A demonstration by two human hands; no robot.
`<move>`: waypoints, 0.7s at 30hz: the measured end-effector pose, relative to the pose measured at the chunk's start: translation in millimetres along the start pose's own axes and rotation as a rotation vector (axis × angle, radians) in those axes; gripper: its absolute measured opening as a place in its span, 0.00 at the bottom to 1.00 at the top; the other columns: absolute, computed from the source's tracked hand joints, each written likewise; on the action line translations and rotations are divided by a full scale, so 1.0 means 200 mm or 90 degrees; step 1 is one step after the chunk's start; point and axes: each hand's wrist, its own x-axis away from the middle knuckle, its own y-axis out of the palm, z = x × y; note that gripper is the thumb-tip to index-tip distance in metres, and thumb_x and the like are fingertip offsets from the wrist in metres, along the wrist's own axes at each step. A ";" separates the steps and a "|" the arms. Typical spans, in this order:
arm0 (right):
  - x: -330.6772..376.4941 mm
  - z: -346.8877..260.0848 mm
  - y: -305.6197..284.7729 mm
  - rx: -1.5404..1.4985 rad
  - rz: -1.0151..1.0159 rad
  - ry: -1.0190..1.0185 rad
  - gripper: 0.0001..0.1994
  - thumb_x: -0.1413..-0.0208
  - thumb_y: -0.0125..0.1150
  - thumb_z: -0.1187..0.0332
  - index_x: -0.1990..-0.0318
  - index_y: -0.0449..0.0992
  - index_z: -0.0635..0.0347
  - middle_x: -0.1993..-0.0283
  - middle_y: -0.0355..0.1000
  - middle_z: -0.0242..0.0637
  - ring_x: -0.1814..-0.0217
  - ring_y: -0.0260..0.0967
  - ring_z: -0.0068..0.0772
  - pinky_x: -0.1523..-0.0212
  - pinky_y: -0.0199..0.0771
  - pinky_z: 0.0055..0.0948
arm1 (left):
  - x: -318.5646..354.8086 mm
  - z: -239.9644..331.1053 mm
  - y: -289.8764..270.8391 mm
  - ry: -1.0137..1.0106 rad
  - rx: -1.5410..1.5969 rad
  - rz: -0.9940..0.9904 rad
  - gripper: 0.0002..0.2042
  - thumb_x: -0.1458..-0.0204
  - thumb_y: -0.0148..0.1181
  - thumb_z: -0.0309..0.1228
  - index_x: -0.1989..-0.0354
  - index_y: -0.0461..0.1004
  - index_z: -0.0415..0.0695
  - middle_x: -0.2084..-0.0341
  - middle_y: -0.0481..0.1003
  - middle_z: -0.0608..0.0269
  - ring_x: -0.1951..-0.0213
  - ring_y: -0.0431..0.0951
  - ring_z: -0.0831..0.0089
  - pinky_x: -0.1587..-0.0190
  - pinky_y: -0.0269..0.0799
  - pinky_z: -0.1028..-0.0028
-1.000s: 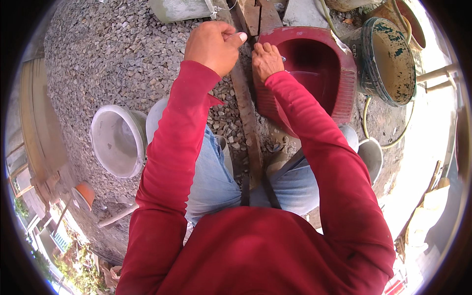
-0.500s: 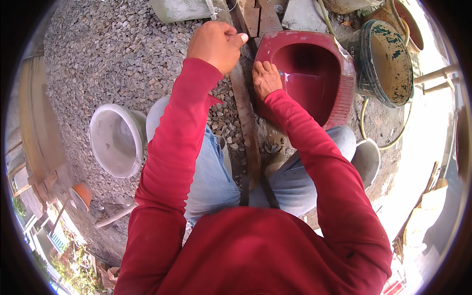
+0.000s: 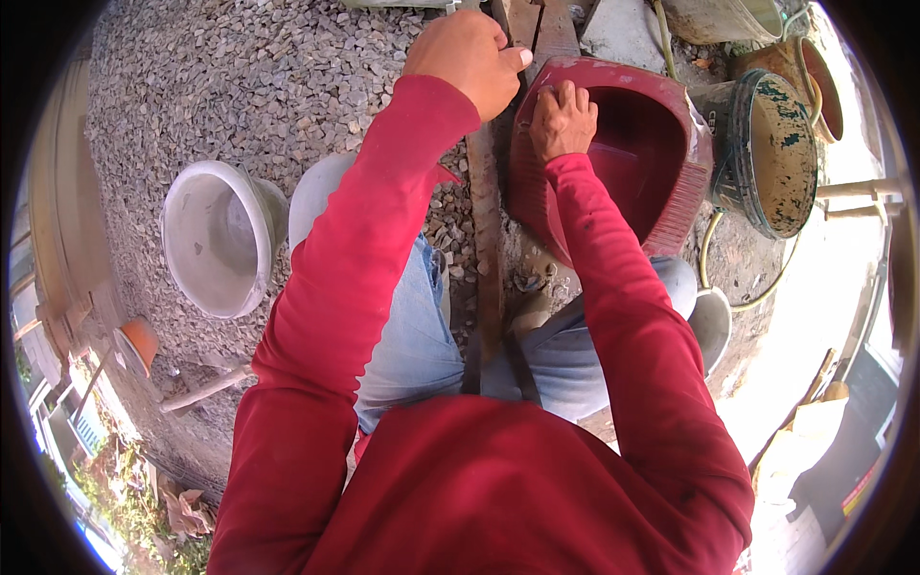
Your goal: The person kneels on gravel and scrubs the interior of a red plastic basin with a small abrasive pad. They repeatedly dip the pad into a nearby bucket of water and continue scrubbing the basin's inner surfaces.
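A dark red squat toilet pan (image 3: 694, 177) with ribbed side bands lies tilted before my right knee, its deep bowl facing up. My right hand (image 3: 563, 120) is closed at the pan's left rim, fingers curled; what they hold, if anything, is hidden. Farther left, my left hand (image 3: 468, 62) is bent over with its fingers curled in and the thumb pointing right. It sits above a long narrow wooden plank (image 3: 486, 220) that runs between my knees. Anything inside this hand is out of sight.
Grey gravel (image 3: 240, 86) spreads at the left, with a whitish bucket (image 3: 216, 240) on it. To the right are a paint-stained green bucket (image 3: 771, 153), a rusty-brown container (image 3: 824, 91) and a yellowish hose (image 3: 709, 249). A wooden handle (image 3: 206, 388) lies at the lower left.
My right hand has moved up and right along the pan's rim and curled more tightly. My left hand appears farther up and right, still bent. The whole view has shifted slightly.
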 end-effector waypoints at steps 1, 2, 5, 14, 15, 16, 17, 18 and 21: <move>0.03 -0.02 0.01 0.009 -0.025 -0.068 0.08 0.51 0.56 0.67 0.64 0.78 0.53 0.61 0.67 0.34 0.57 0.65 0.39 0.60 0.62 0.42 | 0.01 -0.01 0.01 -0.011 0.007 -0.001 0.14 0.48 0.64 0.39 0.73 0.82 0.38 0.72 0.80 0.47 0.65 0.81 0.51 0.59 0.77 0.58; 0.09 -0.03 0.03 0.018 -0.050 -0.136 0.07 0.52 0.56 0.67 0.65 0.78 0.53 0.61 0.67 0.33 0.58 0.65 0.39 0.61 0.62 0.42 | 0.02 -0.02 0.02 -0.021 0.014 -0.002 0.14 0.48 0.64 0.39 0.73 0.81 0.38 0.72 0.80 0.47 0.65 0.81 0.50 0.59 0.77 0.58; 0.10 -0.01 0.04 0.023 -0.069 -0.159 0.09 0.52 0.56 0.66 0.64 0.79 0.52 0.59 0.67 0.32 0.55 0.65 0.37 0.59 0.62 0.41 | -0.01 -0.04 0.03 0.012 -0.019 0.042 0.15 0.48 0.65 0.40 0.66 0.82 0.37 0.75 0.80 0.51 0.71 0.81 0.60 0.64 0.75 0.64; 0.02 0.00 0.01 0.023 -0.063 -0.107 0.09 0.54 0.57 0.66 0.65 0.79 0.53 0.60 0.67 0.31 0.57 0.65 0.37 0.60 0.63 0.40 | 0.07 0.08 -0.16 -0.008 0.026 0.031 0.14 0.49 0.63 0.35 0.73 0.80 0.32 0.72 0.77 0.36 0.64 0.79 0.41 0.58 0.74 0.52; 0.00 0.00 -0.01 0.043 -0.063 -0.061 0.09 0.53 0.57 0.65 0.64 0.79 0.53 0.60 0.67 0.30 0.56 0.65 0.36 0.60 0.63 0.39 | 0.08 0.09 -0.15 -0.002 0.032 0.041 0.14 0.49 0.63 0.35 0.73 0.80 0.32 0.72 0.77 0.36 0.64 0.79 0.41 0.58 0.74 0.52; 0.02 -0.01 0.01 0.039 -0.069 -0.100 0.10 0.53 0.57 0.65 0.65 0.79 0.53 0.61 0.68 0.31 0.56 0.65 0.36 0.59 0.63 0.40 | 0.05 0.08 -0.14 -0.013 0.031 0.024 0.15 0.49 0.64 0.35 0.73 0.80 0.31 0.71 0.77 0.35 0.63 0.80 0.42 0.57 0.74 0.53; 0.09 -0.01 0.04 0.024 -0.071 -0.153 0.09 0.54 0.57 0.65 0.65 0.79 0.54 0.61 0.68 0.31 0.57 0.65 0.37 0.60 0.63 0.40 | 0.07 0.08 -0.13 -0.026 0.032 0.009 0.14 0.49 0.64 0.35 0.72 0.80 0.32 0.70 0.78 0.36 0.63 0.80 0.42 0.57 0.74 0.53; 0.14 0.01 0.07 0.013 -0.063 -0.204 0.09 0.55 0.58 0.66 0.66 0.78 0.54 0.62 0.68 0.32 0.59 0.66 0.38 0.60 0.63 0.40 | 0.08 0.10 -0.15 -0.029 0.032 0.000 0.14 0.49 0.64 0.35 0.71 0.80 0.32 0.70 0.78 0.36 0.62 0.80 0.43 0.57 0.74 0.54; 0.11 0.01 0.07 0.001 -0.070 -0.199 0.09 0.55 0.57 0.66 0.66 0.78 0.55 0.63 0.68 0.33 0.60 0.66 0.39 0.60 0.63 0.40 | 0.05 0.11 -0.16 -0.049 0.028 0.001 0.13 0.49 0.65 0.35 0.69 0.81 0.34 0.68 0.79 0.38 0.61 0.80 0.43 0.56 0.74 0.54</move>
